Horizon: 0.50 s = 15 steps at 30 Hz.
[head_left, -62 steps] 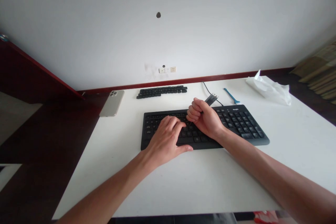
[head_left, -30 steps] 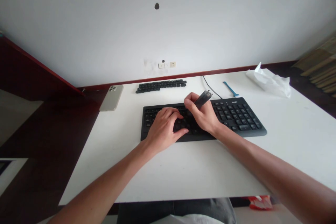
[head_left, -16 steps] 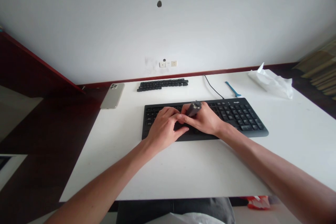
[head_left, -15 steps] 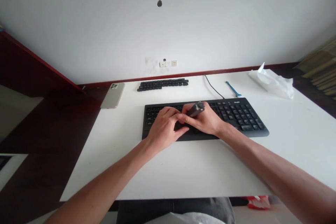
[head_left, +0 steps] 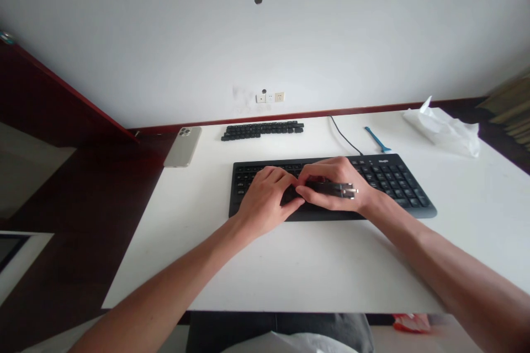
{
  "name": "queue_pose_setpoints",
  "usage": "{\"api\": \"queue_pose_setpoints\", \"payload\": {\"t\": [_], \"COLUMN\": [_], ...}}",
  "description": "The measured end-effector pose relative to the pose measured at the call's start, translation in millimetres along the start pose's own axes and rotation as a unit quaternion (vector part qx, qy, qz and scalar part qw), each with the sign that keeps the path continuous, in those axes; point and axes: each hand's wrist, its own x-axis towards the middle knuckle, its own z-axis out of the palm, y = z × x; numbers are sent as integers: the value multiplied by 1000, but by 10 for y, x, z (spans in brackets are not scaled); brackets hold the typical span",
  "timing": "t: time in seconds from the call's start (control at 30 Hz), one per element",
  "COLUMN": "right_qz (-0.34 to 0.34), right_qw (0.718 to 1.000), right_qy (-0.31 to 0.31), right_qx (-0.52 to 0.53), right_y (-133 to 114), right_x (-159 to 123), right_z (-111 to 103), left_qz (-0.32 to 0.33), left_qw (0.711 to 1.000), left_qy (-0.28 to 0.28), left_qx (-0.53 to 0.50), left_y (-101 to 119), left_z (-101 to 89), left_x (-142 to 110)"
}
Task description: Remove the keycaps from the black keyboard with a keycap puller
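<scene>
And here we are at the desk, with both hands working together on the middle of the black keyboard [head_left: 397, 190]! The right hand [head_left: 337, 187] is closed firmly around a dark keycap puller [head_left: 329, 189], which lies almost flat across the keys, its metal tips [head_left: 351, 191] poking out to the right past the fingers. The left hand [head_left: 265, 196] is curled over the keys just left of it, with its fingertips right up against the right hand's fingers and its thumb tucked in at the front. Is it gripping anything? There's a dark shape between the hands, but from here I cannot tell. Up at the back of the white desk [head_left: 290, 270], a row of loose keycaps [head_left: 261, 130] sits beyond the keyboard, with a pale phone [head_left: 183, 146] lying off to the left. To the right, a black cable [head_left: 343, 136] runs down to the keyboard's top edge, a small blue spudger [head_left: 376, 139] lies nearby, and a crumpled tissue pack [head_left: 445, 131] sits at the far corner. Two wall sockets [head_left: 275, 97] sit above it all.
</scene>
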Motion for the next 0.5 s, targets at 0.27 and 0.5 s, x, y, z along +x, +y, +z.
{"api": "queue_pose_setpoints", "payload": {"t": [0.27, 0.5], "right_qz": [100, 90], "right_qw": [962, 967], "right_qy": [-234, -225], "right_qx": [101, 78], "right_y": [61, 32], "right_x": [79, 62], "right_z": [-293, -254], "left_qz": [-31, -40], "left_qw": [999, 998], "left_qy": [-13, -16], "left_qx": [-26, -45], "left_y": [-8, 4], "left_z": [-13, -27], "left_x": [8, 28]}}
